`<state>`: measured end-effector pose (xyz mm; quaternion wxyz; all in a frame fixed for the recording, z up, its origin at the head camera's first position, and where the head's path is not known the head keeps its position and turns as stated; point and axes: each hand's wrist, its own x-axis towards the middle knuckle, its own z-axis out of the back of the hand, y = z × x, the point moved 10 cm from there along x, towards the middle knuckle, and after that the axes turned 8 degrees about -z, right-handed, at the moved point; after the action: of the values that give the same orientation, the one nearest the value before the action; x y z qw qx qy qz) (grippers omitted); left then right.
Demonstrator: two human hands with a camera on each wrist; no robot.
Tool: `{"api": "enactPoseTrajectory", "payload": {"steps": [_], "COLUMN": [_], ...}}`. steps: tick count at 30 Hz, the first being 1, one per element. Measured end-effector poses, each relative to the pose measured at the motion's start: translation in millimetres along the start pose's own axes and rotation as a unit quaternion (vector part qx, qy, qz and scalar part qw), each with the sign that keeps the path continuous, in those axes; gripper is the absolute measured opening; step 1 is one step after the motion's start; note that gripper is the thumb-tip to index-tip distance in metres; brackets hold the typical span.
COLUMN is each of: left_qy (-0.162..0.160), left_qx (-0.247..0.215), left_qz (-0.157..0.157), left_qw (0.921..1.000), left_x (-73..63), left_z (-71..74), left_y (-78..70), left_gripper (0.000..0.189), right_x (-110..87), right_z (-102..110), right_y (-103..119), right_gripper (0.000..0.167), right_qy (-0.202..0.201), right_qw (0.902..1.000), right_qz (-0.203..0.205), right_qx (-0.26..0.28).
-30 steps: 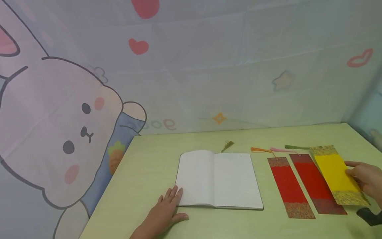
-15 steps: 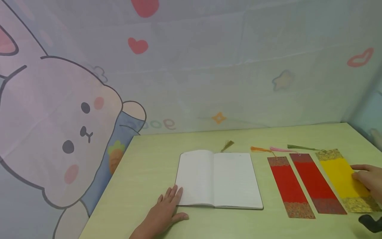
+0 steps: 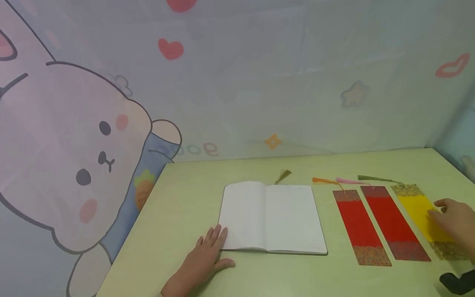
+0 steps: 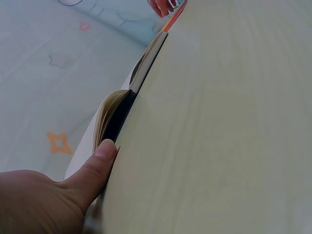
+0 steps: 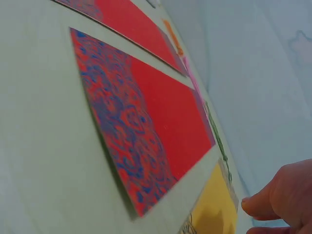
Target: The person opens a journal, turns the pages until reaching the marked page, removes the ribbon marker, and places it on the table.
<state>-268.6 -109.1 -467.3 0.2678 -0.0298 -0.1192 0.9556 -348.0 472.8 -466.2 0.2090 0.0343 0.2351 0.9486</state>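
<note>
An open notebook (image 3: 293, 218) with pale pages lies on the table (image 3: 282, 276). My left hand (image 3: 202, 260) rests at its lower left corner, fingers straight and thumb spread; the left wrist view shows the thumb (image 4: 97, 165) beside the notebook's lower edge. To the right, a yellow bookmark (image 3: 415, 210) with patterned ends and a green tassel (image 3: 378, 178) lies flat. Over its right side is my right hand (image 3: 454, 222), thumb and finger apart, with nothing pinched. Part of the bookmark is hidden beneath that hand.
Two red bookmarks, one with an orange tassel (image 3: 323, 180) and one with a pink tassel (image 3: 350, 181), lie between notebook and yellow bookmark. An olive tassel (image 3: 283, 176) shows behind the notebook. A printed cloth (image 3: 237, 99) hangs behind the table.
The yellow bookmark, held by my right hand and overlapping the red one earlier, moved right and was laid flat. My right hand then let go. The left hand stayed; the head view tilted down slightly.
</note>
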Motion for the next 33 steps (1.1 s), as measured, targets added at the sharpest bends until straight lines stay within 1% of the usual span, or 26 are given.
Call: {"api": "enactPoseTrajectory", "payload": {"steps": [2,4,8,12,16,21,27,33], "left_qy": [0.0,0.0,-0.005,-0.005,-0.002,-0.004,-0.007,-0.012], "left_qx": [0.003,0.004,0.005,-0.001,-0.005,-0.001,-0.006,-0.002], "left_qz": [0.0,0.001,-0.002,-0.001,0.002,-0.002,0.0,-0.005], "left_qw": [1.0,1.0,1.0,1.0,1.0,1.0,1.0,0.9999], "left_x": [0.6,1.2,1.6,1.5,1.8,1.8,0.4,1.3], "left_z": [0.0,0.3,1.9,-0.1,-1.4,-0.6,0.4,-0.3], "left_y": [-0.1,0.2,0.6,1.4,1.6,0.9,1.2,0.5], "left_gripper": [0.087,0.088,0.087,0.087,0.088,0.088,0.087,0.087], "right_x": [-6.4,-14.2,-30.3,-45.0,-61.2,-77.8,-95.0,-114.8], "right_z": [1.4,2.0,0.7,-2.4,-3.3,-3.7,-11.6,-25.8], "right_y": [14.1,32.1,64.9,93.5,119.4,143.3,169.7,191.5], "right_gripper": [0.04,0.04,0.039,0.043,0.046,0.042,0.04,0.021], "right_qy": [-0.007,-0.019,-0.051,-0.06,-0.052,-0.047,-0.015,0.011], "right_qw": [0.9996,0.9977,0.9915,0.9856,0.9781,0.9716,0.9627,0.9527], "right_qz": [0.016,0.052,0.107,0.151,0.198,0.232,0.27,0.303], "right_qx": [-0.024,-0.039,-0.053,-0.049,-0.037,-0.013,0.018,0.012]}}
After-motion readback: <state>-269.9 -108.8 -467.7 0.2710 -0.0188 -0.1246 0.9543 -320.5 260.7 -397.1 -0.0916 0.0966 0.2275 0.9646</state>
